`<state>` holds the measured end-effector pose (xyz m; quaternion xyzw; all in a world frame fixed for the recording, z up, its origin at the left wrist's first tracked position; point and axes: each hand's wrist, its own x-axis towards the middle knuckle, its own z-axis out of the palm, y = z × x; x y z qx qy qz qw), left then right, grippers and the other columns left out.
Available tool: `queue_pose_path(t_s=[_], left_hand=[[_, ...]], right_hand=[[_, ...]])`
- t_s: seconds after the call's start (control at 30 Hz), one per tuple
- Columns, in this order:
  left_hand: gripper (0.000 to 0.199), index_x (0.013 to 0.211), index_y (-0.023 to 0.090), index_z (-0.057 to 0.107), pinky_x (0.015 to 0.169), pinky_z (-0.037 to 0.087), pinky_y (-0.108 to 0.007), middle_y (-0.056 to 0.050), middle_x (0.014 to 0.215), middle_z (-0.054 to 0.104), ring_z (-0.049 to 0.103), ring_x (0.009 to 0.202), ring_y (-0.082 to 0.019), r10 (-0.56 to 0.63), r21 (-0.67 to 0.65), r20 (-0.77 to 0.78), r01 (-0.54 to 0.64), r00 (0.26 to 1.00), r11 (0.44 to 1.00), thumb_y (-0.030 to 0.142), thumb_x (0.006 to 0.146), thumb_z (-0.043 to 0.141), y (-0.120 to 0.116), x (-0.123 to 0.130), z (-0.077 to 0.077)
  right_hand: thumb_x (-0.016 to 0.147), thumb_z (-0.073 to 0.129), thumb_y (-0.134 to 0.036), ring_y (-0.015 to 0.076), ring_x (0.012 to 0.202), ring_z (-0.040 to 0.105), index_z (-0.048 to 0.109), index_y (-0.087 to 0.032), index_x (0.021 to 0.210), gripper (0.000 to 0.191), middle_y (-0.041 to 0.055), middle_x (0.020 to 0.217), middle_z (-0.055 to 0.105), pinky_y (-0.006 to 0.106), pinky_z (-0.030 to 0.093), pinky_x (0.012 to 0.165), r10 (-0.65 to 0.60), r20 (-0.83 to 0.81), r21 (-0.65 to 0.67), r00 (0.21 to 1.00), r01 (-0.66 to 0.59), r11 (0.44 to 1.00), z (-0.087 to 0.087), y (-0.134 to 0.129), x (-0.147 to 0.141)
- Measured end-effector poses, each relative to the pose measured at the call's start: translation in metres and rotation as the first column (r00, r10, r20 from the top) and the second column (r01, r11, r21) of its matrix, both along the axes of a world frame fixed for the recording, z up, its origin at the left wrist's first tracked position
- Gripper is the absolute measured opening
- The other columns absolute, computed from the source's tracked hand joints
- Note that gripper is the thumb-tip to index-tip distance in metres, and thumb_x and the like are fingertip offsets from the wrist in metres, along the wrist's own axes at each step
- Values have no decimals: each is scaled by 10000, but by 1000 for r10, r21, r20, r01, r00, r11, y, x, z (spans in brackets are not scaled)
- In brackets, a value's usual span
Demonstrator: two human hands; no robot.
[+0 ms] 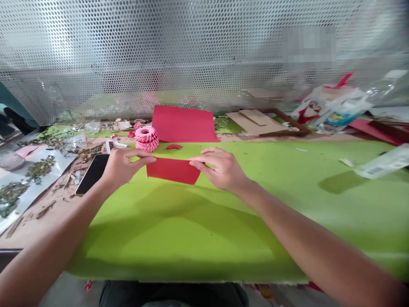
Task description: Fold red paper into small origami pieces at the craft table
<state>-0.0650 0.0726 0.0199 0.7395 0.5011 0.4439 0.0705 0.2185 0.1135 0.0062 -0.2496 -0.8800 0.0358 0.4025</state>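
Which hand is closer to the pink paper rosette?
Left. The left hand is just in front of the pink paper rosette; the right hand is farther away, off to its right.

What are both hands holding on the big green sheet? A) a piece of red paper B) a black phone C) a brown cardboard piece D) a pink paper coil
A. The left hand and the right hand grip opposite ends of the red paper piece, just above the green sheet.
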Motion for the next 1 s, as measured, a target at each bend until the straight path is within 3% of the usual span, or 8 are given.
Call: queue_pose_path(t_s=[0.1, 0.23, 0.33, 0.4, 0.53, 0.73, 0.83, 1.0], left_hand=[[194, 891, 226, 776, 725, 570, -325, -27, 866, 782, 721, 782, -199, 36, 140, -39, -30, 999, 990, 395, 859, 686, 3, -6, 5], [216, 1069, 214, 724, 948, 480, -421, -52, 1069, 758, 686, 1008, -235, 123, 433, -340, 39, 932, 901, 312, 914, 610, -4, 10, 6], [243, 1124, 203, 691, 972, 440, -423, -47, 1096, 751, 684, 993, -227, 117, 450, -527, 159, 842, 879, 310, 927, 597, -11, 35, -1], [195, 1075, 190, 699, 919, 448, -394, -27, 963, 773, 694, 888, -201, 117, 464, -575, 204, 810, 862, 254, 942, 573, -15, 47, -7], [161, 946, 195, 711, 830, 448, -355, 12, 795, 761, 679, 740, -167, 140, 487, -581, 205, 802, 849, 194, 944, 550, -17, 53, -13], [195, 783, 221, 705, 783, 464, -326, 28, 709, 738, 667, 669, -154, 150, 466, -560, 160, 814, 870, 202, 908, 556, -16, 47, -11], [201, 761, 226, 715, 764, 487, -316, 24, 707, 745, 676, 651, -156, 216, 496, -552, 109, 805, 862, 180, 878, 558, -10, 29, -7], [189, 812, 212, 732, 831, 518, -371, -11, 736, 765, 710, 698, -196, 409, 581, -458, -83, 789, 809, 196, 882, 558, 4, -13, 4]], right_hand=[[958, 562, -360, 202, 735, 702, 777, -266, 987, 237, 10, 801, 769, 425, 554, 851, -14, -17, 17, 1000, 14, 1000, -2, 3, 1], [966, 558, -344, 203, 762, 728, 781, -236, 971, 248, 23, 852, 783, 427, 556, 918, -53, 27, 114, 998, 49, 992, -3, 1, -1], [980, 540, -307, 183, 727, 724, 768, -201, 953, 253, 27, 859, 785, 403, 564, 898, -36, 138, 223, 990, 5, 975, -3, -4, -6], [978, 541, -269, 175, 700, 710, 760, -174, 918, 245, 36, 814, 778, 380, 565, 863, -34, 183, 300, 983, -23, 954, -3, -7, -11], [967, 548, -234, 163, 648, 674, 733, -162, 847, 232, 31, 723, 750, 340, 548, 791, -50, 205, 387, 978, -33, 922, -2, -12, -18], [965, 539, -196, 163, 726, 685, 715, -169, 885, 195, 23, 800, 760, 317, 513, 749, -23, 195, 396, 981, -57, 917, 1, -14, -19], [951, 568, -197, 161, 731, 692, 720, -172, 890, 165, 26, 813, 767, 303, 502, 714, -32, 136, 411, 990, -27, 911, 4, -9, -11], [940, 574, -184, 160, 678, 683, 717, -181, 864, 162, 17, 727, 745, 304, 488, 681, -107, 42, 424, 993, 79, 902, 8, 1, 4]])
